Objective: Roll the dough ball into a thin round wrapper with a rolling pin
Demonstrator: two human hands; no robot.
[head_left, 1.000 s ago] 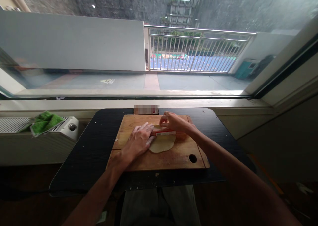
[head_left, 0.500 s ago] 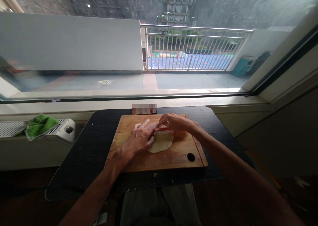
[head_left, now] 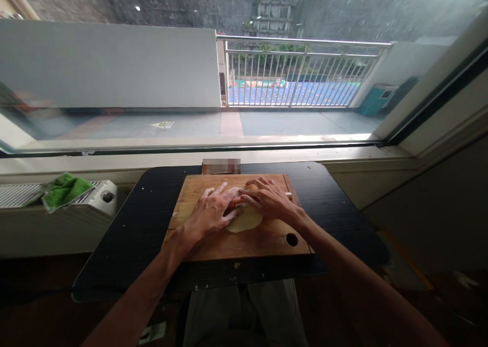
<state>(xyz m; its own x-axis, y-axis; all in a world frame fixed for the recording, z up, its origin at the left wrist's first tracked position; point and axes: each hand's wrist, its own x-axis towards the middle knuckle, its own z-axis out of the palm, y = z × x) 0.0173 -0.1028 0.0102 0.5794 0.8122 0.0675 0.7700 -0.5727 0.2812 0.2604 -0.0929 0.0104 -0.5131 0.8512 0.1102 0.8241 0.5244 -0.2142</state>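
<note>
A black table stands under a window, its far edge by the pale sill; a white radiator beyond its left edge carries a green cloth. Outside runs a metal railing.

On the table lie one wooden board, with one hole near its near right corner, and one blurred-out object at the far edge. The board bears one flat sheet of dough, around its middle, and one red-labelled roller across the dough. Two hands lie over the roller: the left hand, floury, fingers spread wide; the right hand, fingers slightly apart, whether curled round it I cannot tell.
</note>
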